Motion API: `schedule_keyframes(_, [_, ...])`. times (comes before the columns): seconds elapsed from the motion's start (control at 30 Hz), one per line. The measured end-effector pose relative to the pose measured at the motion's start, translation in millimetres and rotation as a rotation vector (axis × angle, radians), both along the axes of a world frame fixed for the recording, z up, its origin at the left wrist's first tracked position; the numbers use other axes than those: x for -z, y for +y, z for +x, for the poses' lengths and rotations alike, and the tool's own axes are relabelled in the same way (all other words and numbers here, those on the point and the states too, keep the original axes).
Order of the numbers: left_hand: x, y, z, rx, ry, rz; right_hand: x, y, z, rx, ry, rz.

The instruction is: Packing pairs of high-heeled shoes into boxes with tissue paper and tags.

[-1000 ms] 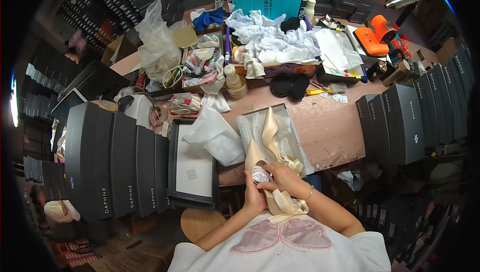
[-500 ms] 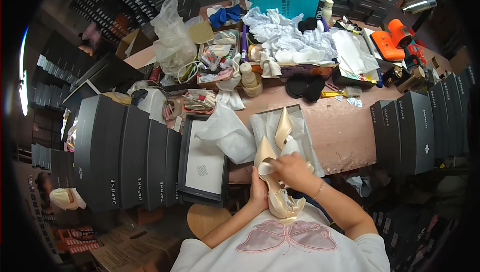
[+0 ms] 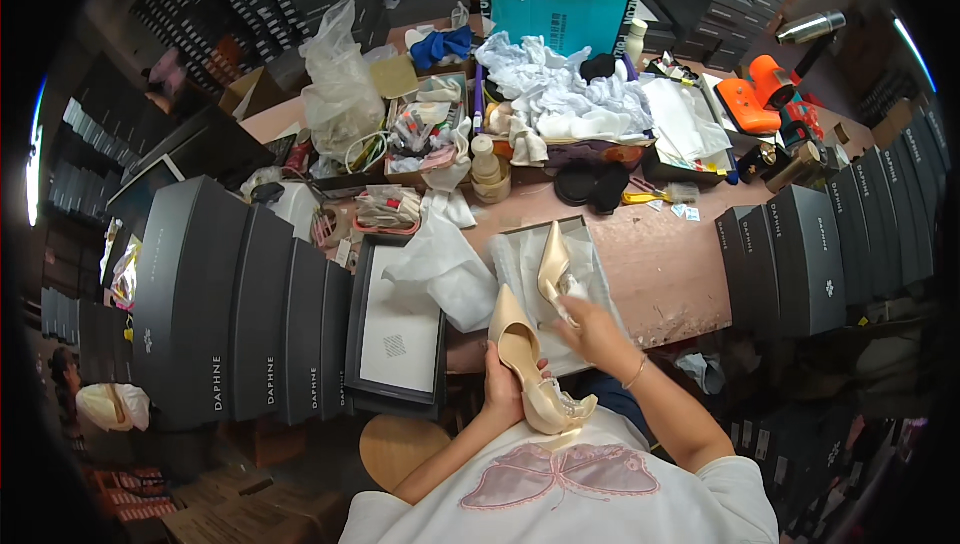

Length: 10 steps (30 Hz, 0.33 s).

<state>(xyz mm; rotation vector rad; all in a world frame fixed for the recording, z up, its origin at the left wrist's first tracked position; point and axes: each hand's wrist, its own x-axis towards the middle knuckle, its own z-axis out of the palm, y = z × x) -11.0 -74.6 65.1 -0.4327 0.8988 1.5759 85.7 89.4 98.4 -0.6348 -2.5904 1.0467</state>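
Observation:
My left hand (image 3: 503,386) is closed around a beige pointed-toe shoe (image 3: 517,349), held over my lap with its toe pointing away from me. Clear and pale trim shows around its heel end. Its matching shoe (image 3: 553,262) lies in an open shoebox (image 3: 599,289) lined with white tissue paper. Over the near part of that box is my right hand (image 3: 595,334), its fingers drawn together close to the second shoe's rear. Something whitish shows by the fingertips, too small and blurred to name.
A dark box lid (image 3: 400,329) with a white inside lies left of the shoebox, under crumpled tissue (image 3: 440,274). Upright grey shoeboxes (image 3: 190,314) line the left, and more boxes (image 3: 800,259) the right. Behind stand a bin of crumpled white paper (image 3: 565,89) and a bottle (image 3: 487,164).
My right hand has left the held shoe's opening and moved up and right toward the second shoe. The left hand still holds its shoe. The whole view has shifted slightly.

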Motion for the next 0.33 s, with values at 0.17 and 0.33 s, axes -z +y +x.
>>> schedule_keyframes(0.17, [-8.7,5.7,14.6,-0.086,0.144,0.106,17.5,-55.9,-42.3,-0.228,-0.056,-0.152])
schedule_keyframes(0.33, [-21.4,-13.1,-3.2,-0.064,0.114,-0.007,36.8,-77.9,-83.2,-0.108,-0.073,-0.437])
